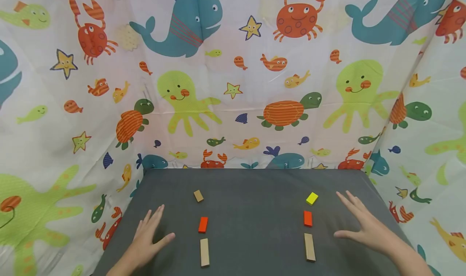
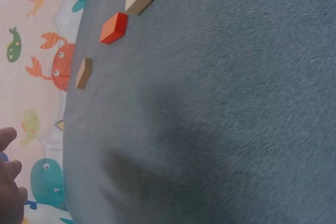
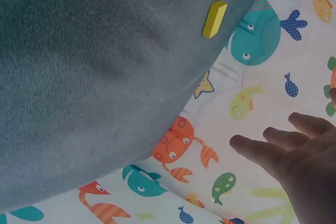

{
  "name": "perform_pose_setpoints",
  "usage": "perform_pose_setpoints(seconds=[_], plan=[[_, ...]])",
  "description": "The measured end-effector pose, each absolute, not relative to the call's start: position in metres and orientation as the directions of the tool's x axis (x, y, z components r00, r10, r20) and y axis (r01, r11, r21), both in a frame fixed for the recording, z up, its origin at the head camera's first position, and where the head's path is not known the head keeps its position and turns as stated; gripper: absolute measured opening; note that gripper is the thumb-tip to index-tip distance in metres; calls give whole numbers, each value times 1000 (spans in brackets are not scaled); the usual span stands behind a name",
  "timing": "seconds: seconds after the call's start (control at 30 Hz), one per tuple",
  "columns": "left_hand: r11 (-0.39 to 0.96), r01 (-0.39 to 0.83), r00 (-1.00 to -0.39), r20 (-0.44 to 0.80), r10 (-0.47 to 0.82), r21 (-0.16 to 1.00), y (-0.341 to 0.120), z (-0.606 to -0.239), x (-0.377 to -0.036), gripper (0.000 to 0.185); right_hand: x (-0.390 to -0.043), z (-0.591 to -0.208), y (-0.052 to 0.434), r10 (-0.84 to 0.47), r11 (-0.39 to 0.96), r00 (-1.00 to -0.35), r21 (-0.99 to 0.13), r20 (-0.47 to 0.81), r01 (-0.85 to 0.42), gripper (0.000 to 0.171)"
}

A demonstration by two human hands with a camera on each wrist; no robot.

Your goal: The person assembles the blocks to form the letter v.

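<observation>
Nothing is judged done: all six blocks lie untouched on the grey table (image 1: 255, 187). Left hand (image 1: 147, 237), fingers spread, empty, lies left of the near left wooden block (image 1: 204, 252); right hand (image 1: 364, 225) likewise, right of the orange block (image 1: 308, 218). The yellow block's (image 3: 214, 19) thin edge is shown only by the right wrist view.
</observation>
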State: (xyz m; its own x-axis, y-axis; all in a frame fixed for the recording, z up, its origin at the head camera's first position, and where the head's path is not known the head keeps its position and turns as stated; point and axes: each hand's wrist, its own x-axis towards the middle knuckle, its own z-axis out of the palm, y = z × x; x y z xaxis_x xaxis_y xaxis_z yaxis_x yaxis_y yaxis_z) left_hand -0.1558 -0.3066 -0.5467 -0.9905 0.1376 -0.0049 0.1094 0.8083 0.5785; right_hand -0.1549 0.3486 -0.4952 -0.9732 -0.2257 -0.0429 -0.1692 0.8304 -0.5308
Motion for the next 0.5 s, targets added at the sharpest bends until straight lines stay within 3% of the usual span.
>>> perform_pose_setpoints(seconds=[0.17,0.5], plan=[[802,101,-993,5,122,589,-301,-551,-155,95,-155,-499,346,-222,827,-974,-537,-43,-164,123],[746,-24,-984,-149,101,666,-285,-557,-153,100,-152,-513,335,-218,812,-976,-554,6,-184,121]])
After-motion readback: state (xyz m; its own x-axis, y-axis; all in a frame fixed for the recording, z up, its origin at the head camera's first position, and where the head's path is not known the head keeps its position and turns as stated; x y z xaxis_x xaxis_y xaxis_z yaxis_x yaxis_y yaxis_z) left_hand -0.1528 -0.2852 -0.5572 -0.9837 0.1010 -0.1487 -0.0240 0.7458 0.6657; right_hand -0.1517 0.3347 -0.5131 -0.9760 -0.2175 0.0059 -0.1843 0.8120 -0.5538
